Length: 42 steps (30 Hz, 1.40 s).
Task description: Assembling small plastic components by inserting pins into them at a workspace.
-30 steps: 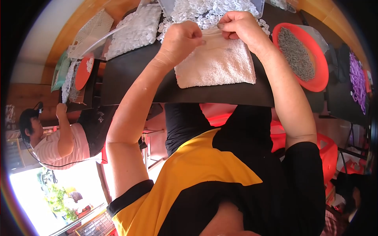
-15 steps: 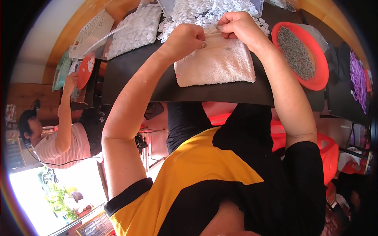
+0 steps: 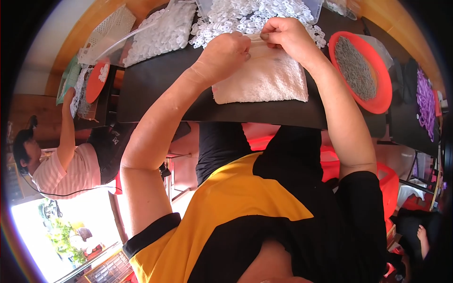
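A folded pale towel (image 3: 264, 82) lies on the dark table in front of me. Over its far left corner, my left hand (image 3: 228, 53) is closed, knuckles up, its fingertips tucked out of sight. My right hand (image 3: 289, 37) hovers at the towel's far right, thumb and forefinger pinched together. Whatever either hand grips is too small or too hidden to make out. Just past my fingers spreads a heap of small white plastic oval pieces (image 3: 245, 21), partly inside a clear bin.
Left stands a clear tray (image 3: 160, 35) of whitish pieces. To the right, a red oval plate (image 3: 384, 89) carries small grey pieces, with purple strips (image 3: 426, 106) beyond. A co-worker (image 3: 68, 162) reaches toward a red dish (image 3: 96, 85) at far left.
My left hand has rolled over and shifted slightly right, hiding its fingertips. My right hand stays nearly in place. The co-worker's hand has moved left, away from the red dish.
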Each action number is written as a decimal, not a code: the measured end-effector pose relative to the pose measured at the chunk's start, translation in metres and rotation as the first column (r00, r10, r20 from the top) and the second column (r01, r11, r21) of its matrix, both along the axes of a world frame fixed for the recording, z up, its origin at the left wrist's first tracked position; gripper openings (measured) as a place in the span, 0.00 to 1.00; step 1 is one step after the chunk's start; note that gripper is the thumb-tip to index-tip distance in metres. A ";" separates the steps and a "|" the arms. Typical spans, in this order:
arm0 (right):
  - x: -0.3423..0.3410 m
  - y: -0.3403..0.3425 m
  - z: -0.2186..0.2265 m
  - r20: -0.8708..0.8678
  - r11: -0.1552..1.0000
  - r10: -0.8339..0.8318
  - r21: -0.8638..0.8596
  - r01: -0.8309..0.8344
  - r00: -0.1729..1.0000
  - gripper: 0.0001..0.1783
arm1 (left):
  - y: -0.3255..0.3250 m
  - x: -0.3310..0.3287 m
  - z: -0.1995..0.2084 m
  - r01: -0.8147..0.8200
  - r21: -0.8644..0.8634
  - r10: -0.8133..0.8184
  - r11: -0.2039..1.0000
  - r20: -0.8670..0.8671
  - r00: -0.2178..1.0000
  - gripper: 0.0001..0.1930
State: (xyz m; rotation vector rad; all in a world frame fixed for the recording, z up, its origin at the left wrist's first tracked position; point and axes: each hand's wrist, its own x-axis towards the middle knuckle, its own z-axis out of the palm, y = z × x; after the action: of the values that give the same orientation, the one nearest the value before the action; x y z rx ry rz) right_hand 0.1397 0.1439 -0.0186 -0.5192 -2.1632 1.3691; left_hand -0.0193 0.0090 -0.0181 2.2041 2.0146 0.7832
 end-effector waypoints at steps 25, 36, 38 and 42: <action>0.002 -0.016 0.008 -0.123 0.987 -0.093 0.123 0.108 0.988 0.06 | 0.011 0.023 0.006 -0.055 -0.093 0.102 0.994 0.976 0.194 0.05; 0.002 -0.017 0.008 -0.130 0.962 -0.058 0.256 0.090 0.990 0.04 | 0.007 0.022 0.011 -0.060 -0.127 0.137 0.990 0.969 0.206 0.07; 0.003 -0.018 0.010 -0.133 0.946 -0.058 0.310 0.097 0.989 0.04 | 0.007 0.022 0.012 -0.064 -0.126 0.136 0.990 0.969 0.208 0.07; 0.004 -0.017 0.011 -0.151 0.929 -0.056 0.355 0.107 0.987 0.04 | 0.006 0.023 0.012 -0.090 -0.135 0.153 0.987 0.958 0.242 0.07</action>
State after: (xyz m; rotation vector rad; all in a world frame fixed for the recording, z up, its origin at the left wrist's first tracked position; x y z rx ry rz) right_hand 0.1436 0.1266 -0.0075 -0.3538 -2.1826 0.9005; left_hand 0.0040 0.0155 -0.0058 0.8935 1.4021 1.5573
